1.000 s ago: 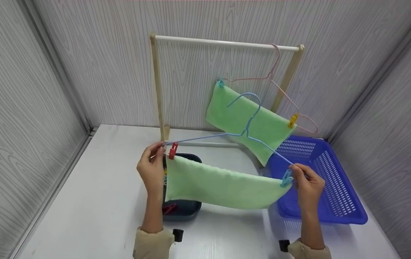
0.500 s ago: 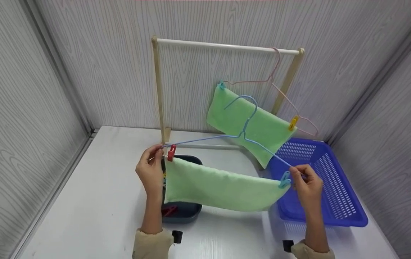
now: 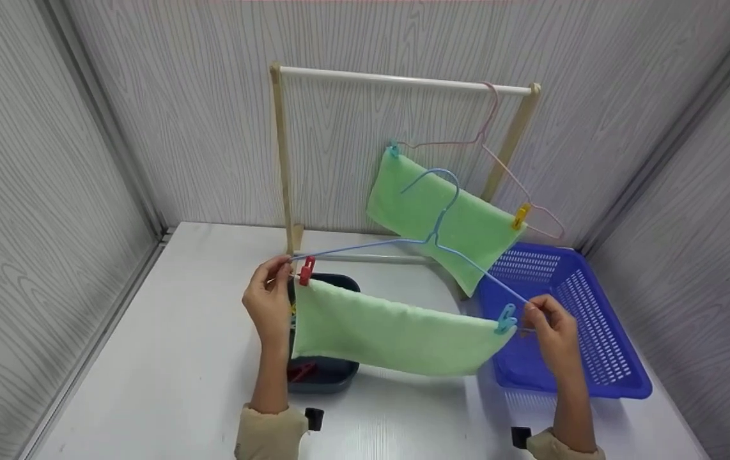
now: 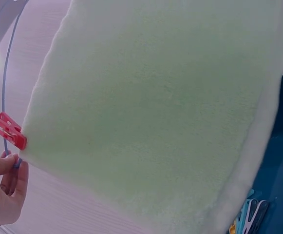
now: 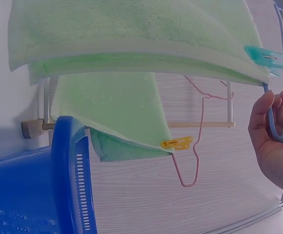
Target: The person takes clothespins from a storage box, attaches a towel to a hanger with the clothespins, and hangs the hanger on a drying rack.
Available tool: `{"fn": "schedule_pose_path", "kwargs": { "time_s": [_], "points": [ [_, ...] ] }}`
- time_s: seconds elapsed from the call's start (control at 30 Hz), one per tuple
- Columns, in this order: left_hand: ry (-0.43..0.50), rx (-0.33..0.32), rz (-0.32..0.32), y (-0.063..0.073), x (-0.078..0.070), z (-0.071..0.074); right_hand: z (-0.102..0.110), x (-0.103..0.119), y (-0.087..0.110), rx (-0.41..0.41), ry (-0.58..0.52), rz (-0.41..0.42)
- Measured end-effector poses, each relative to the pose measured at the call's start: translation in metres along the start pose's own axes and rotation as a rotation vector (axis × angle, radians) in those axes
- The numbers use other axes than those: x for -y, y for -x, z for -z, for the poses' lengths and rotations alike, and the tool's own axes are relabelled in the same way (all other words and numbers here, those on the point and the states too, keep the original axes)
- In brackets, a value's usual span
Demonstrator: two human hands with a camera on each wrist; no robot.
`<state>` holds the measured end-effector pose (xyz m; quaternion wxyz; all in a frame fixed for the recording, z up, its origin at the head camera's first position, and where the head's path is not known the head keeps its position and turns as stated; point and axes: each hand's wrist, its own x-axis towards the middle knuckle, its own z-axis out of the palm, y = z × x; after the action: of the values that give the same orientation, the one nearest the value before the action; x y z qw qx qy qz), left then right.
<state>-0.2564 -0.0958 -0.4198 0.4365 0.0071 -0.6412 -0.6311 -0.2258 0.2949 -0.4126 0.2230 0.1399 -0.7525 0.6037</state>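
A blue wire hanger [image 3: 357,245] is held up over the table, its hook pointing up. At its left end my left hand [image 3: 268,297] pinches the wire between thumb and fingers. My right hand [image 3: 554,322] grips the looped right end of the hanger, plainly seen in the right wrist view. A light green towel [image 3: 403,335] hangs folded from the hanger's lower bar. One red clothespin [image 3: 307,271] clips its left corner beside my left fingers. A turquoise clothespin [image 3: 506,319] clips the right corner, just left of my right hand.
Behind, a pink hanger [image 3: 442,142] with another green towel [image 3: 381,198] hangs tilted on the white-bar rack [image 3: 365,75], a yellow clothespin [image 3: 521,216] at its lower corner. A blue basket [image 3: 621,358] stands right. A dark tray [image 3: 330,385] with clothespins lies partly under the held towel.
My right hand has shifted slightly right and outward along the hanger's end. My left hand, the hanger and the towel stay almost where they were.
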Motion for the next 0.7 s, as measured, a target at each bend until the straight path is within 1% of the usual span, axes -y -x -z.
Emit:
{"fn": "schedule_pose_path", "kwargs": {
  "time_s": [0.07,0.23,0.3,0.47,0.6,0.7],
  "points": [
    [0.006,0.006,0.0,0.0,0.0,-0.001,0.001,0.0,0.0,-0.009,-0.042,-0.015],
    [0.018,0.029,0.004,0.001,-0.02,-0.001,0.001,-0.001,-0.001,-0.06,-0.094,-0.086],
    [0.017,0.039,0.01,0.002,-0.027,-0.001,0.002,-0.002,-0.002,-0.072,-0.116,-0.102],
    [0.036,0.065,0.036,0.0,-0.025,0.0,0.003,-0.005,-0.007,-0.088,-0.186,-0.123],
    [0.046,0.098,0.064,-0.003,-0.024,0.0,0.004,-0.007,-0.009,-0.079,-0.242,-0.1],
    [0.041,0.114,0.072,-0.005,-0.024,0.0,0.004,-0.007,-0.012,-0.066,-0.268,-0.072]
  ]
}}
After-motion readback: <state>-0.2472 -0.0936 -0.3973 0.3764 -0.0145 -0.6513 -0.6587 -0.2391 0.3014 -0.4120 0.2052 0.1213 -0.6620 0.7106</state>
